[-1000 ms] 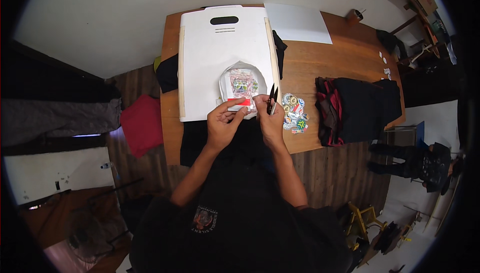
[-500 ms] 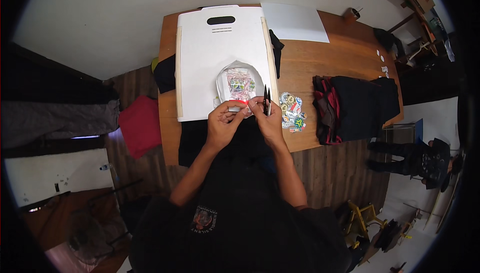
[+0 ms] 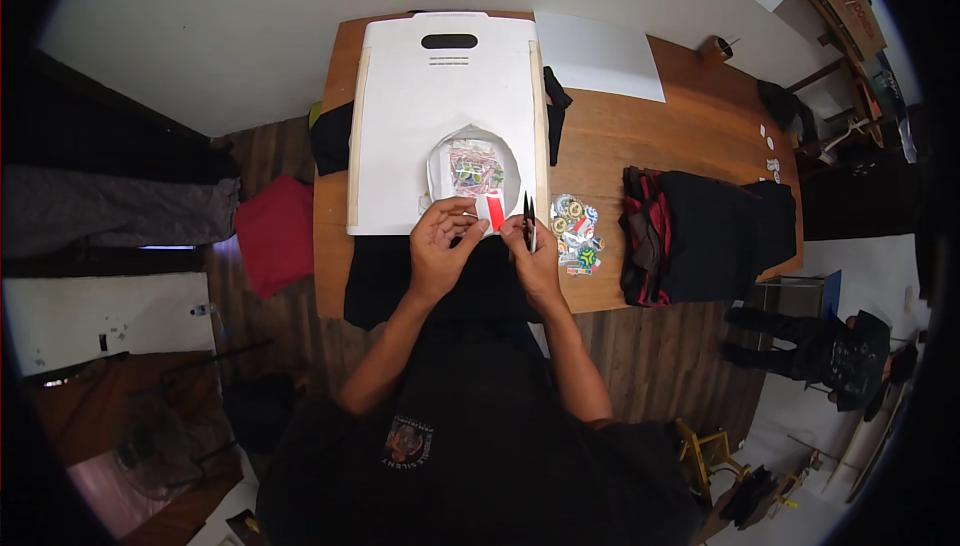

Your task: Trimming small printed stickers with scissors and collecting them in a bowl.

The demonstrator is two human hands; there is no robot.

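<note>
My left hand (image 3: 443, 246) pinches a small red and white sticker piece (image 3: 493, 210) at the near edge of a white board (image 3: 400, 116). My right hand (image 3: 535, 256) grips small black snips (image 3: 528, 219) upright, right beside that piece. Just beyond the fingers lies a round white sheet (image 3: 500, 146) carrying a colourful printed patch (image 3: 470, 168). Both hands hover over a black cloth (image 3: 400, 276) spread on the wooden table (image 3: 690, 126).
A pile of colourful round stickers (image 3: 574, 235) lies right of my right hand. Folded black and red garments (image 3: 700, 236) sit farther right. A white paper sheet (image 3: 600, 56) lies at the table's back. A red cushion (image 3: 275, 236) rests on the floor to the left.
The red and white piece is now held higher between my left fingers, and the snips have closed in next to it. The view shifted slightly.
</note>
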